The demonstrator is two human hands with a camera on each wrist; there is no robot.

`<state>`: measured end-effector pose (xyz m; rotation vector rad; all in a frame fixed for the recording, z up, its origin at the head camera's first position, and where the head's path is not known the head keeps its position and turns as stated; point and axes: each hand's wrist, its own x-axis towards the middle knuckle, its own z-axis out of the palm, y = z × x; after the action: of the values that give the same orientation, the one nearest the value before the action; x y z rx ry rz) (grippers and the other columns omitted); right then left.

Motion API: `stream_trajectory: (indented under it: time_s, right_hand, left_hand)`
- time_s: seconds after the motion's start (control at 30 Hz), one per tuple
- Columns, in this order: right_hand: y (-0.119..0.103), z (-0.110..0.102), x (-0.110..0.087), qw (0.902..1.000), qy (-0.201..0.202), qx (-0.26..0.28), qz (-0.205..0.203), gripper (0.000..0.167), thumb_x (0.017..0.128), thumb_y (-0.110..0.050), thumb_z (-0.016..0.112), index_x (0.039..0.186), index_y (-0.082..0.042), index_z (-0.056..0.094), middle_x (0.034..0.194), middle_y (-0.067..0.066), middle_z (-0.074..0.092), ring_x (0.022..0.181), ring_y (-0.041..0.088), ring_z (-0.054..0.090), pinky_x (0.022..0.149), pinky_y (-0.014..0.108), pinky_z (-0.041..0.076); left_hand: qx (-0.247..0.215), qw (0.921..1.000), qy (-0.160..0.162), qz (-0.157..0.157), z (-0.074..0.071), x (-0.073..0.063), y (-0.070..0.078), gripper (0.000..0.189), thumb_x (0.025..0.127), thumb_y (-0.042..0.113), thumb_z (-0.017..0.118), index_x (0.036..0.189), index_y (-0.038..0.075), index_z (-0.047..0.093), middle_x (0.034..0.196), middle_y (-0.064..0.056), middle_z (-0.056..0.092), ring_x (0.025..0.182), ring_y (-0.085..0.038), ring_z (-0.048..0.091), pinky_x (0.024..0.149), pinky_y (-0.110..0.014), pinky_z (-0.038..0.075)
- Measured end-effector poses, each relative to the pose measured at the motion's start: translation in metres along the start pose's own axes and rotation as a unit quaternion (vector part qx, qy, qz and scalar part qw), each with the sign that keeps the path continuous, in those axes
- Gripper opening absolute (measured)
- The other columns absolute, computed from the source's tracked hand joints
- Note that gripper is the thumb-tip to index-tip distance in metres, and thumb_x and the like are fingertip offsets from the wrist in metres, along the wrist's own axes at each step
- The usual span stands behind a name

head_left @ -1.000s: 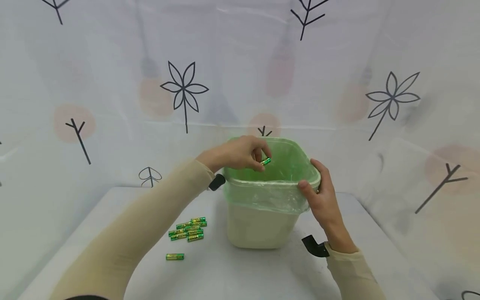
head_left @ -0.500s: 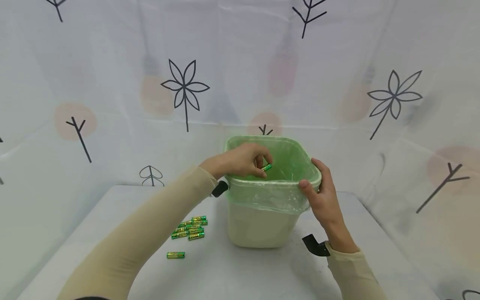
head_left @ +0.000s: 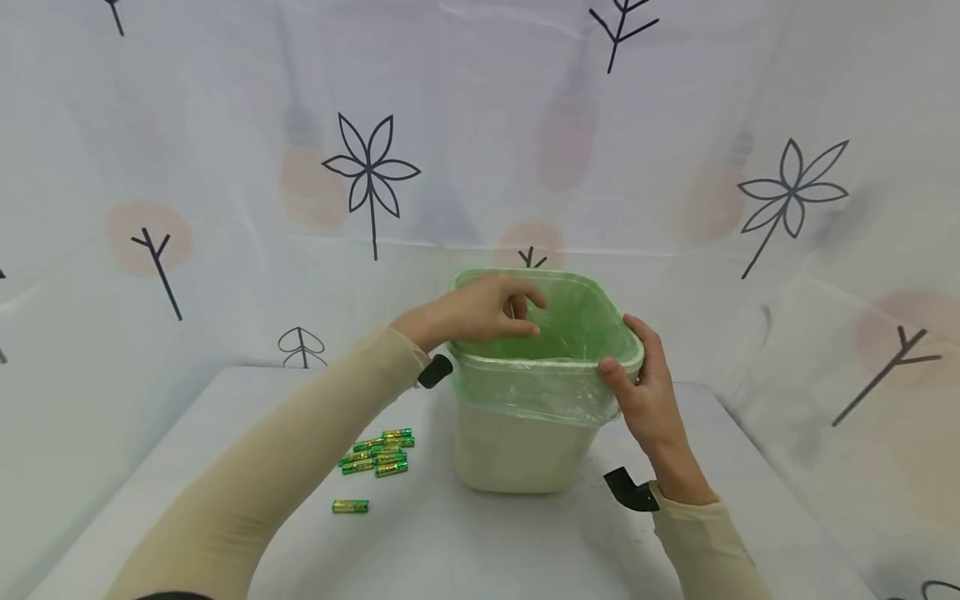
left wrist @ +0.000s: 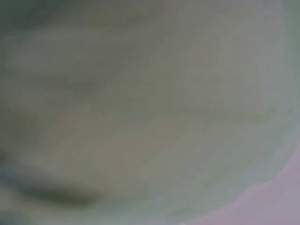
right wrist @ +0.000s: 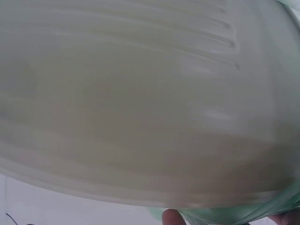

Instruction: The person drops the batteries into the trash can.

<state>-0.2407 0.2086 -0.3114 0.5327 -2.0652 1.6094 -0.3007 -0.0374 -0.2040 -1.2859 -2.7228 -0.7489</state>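
A cream trash bin (head_left: 517, 454) stands on the table, lined with a green plastic bag (head_left: 540, 392) folded down over its rim. My left hand (head_left: 480, 310) hangs over the bin's mouth, thumb and fingers apart, with nothing between them. At the right front corner my right hand (head_left: 643, 392) grips the rim, thumb on the near side. In the right wrist view the bin's wall (right wrist: 131, 103) fills most of the picture, a fingertip (right wrist: 172, 217) at its edge. The left wrist view is blurred. Left of the bin lie several green and gold batteries (head_left: 386, 458) in a cluster.
One single battery (head_left: 350, 507) lies apart, nearer the front of the white table (head_left: 450, 550). A white cloth (head_left: 465, 125) with printed plants and pale pink spots hangs behind and at the sides.
My left hand dipped toward the bin with a battery, then let it go and rose slightly. The battery is out of sight now. My right hand keeps its grip on the rim.
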Motion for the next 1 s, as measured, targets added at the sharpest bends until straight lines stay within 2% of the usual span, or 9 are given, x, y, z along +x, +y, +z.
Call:
stream_trajectory:
  time_s: [0.17, 0.33, 0.5, 0.63, 0.77, 1.0]
  right_hand:
    - [0.0, -0.001, 0.0, 1.0, 0.001, -0.006, 0.003, 0.066, 0.094, -0.027, 0.061, 0.149, -0.017, 0.026, 0.133, 0.014, 0.042, 0.108, 0.021, 0.048, 0.084, 0.018, 0.043]
    - [0.001, -0.001, -0.001, 0.9999, 0.003, -0.01, 0.007, 0.065, 0.094, -0.029, 0.061, 0.148, -0.021, 0.027, 0.133, 0.014, 0.042, 0.108, 0.019, 0.048, 0.084, 0.018, 0.043]
    - [0.001, -0.001, -0.002, 0.9999, 0.003, -0.009, 0.006, 0.066, 0.094, -0.027, 0.061, 0.149, -0.018, 0.026, 0.132, 0.015, 0.043, 0.108, 0.019, 0.049, 0.083, 0.018, 0.043]
    - [0.0, 0.0, -0.002, 1.0, 0.003, -0.003, 0.003, 0.065, 0.094, -0.028, 0.061, 0.149, -0.019, 0.026, 0.133, 0.015, 0.042, 0.108, 0.02, 0.048, 0.084, 0.018, 0.043]
    - [0.0, 0.0, -0.002, 1.0, 0.002, -0.001, -0.001, 0.065, 0.094, -0.027, 0.061, 0.149, -0.018, 0.026, 0.132, 0.015, 0.042, 0.108, 0.02, 0.048, 0.083, 0.018, 0.043]
    - [0.002, -0.002, -0.002, 1.0, 0.003, -0.006, -0.002, 0.064, 0.094, -0.027, 0.062, 0.148, -0.021, 0.028, 0.13, 0.016, 0.044, 0.107, 0.021, 0.049, 0.083, 0.018, 0.044]
  left_hand:
    - [-0.016, 0.9985, 0.044, 0.027, -0.011, -0.017, 0.003, 0.033, 0.088, 0.025, 0.07, 0.119, 0.013, 0.062, 0.086, 0.001, 0.063, 0.079, -0.011, 0.06, 0.076, -0.025, 0.049]
    - [-0.021, 0.9958, 0.077, 0.044, -0.026, -0.045, 0.001, 0.029, 0.087, 0.022, 0.071, 0.114, 0.013, 0.064, 0.083, 0.002, 0.063, 0.073, -0.011, 0.06, 0.07, -0.027, 0.05]
    - [-0.024, 0.994, 0.099, 0.04, -0.036, -0.078, -0.006, 0.026, 0.086, 0.019, 0.072, 0.11, 0.013, 0.064, 0.081, 0.003, 0.062, 0.07, -0.011, 0.06, 0.068, -0.029, 0.051]
    - [-0.01, 0.9943, 0.105, 0.015, -0.04, -0.106, -0.014, 0.028, 0.085, 0.019, 0.073, 0.111, 0.013, 0.064, 0.084, 0.004, 0.062, 0.072, -0.011, 0.06, 0.069, -0.029, 0.052]
    - [0.011, 0.9945, 0.103, -0.014, -0.032, -0.135, -0.026, 0.031, 0.084, 0.02, 0.074, 0.113, 0.015, 0.064, 0.086, 0.006, 0.061, 0.073, -0.009, 0.059, 0.07, -0.029, 0.051]
    - [-0.008, 0.9953, 0.073, -0.063, 0.004, -0.176, -0.056, 0.032, 0.083, 0.028, 0.075, 0.113, 0.021, 0.063, 0.085, 0.011, 0.06, 0.074, -0.007, 0.058, 0.069, -0.028, 0.05]
